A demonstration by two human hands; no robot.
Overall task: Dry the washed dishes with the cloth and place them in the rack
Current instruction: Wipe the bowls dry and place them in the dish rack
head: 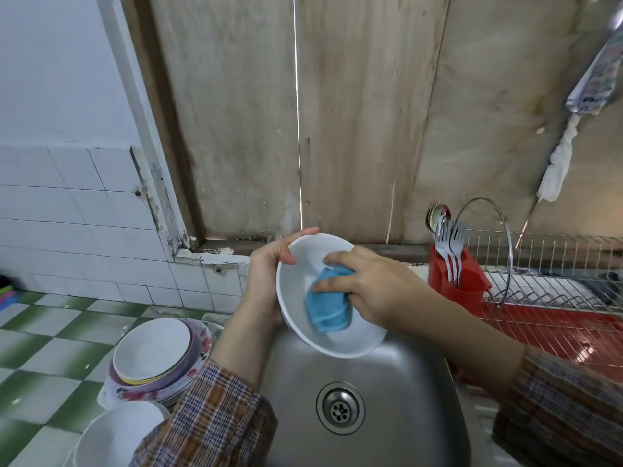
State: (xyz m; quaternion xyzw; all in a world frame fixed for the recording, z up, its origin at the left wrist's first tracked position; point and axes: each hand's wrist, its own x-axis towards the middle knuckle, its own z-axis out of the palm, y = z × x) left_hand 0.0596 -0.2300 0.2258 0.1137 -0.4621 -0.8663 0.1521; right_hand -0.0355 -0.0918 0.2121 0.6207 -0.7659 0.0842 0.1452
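Above the steel sink (387,382): white bowl (296,298), tilted, gripped at its rim by left hand (266,278); right hand (367,288) clutched blue cloth (327,303) inside it. Wire rack (546,284) stood rightward.

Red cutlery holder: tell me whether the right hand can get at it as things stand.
Probably yes: nothing stands between the right hand and the red cutlery holder, though that hand holds the blue cloth in the white bowl.
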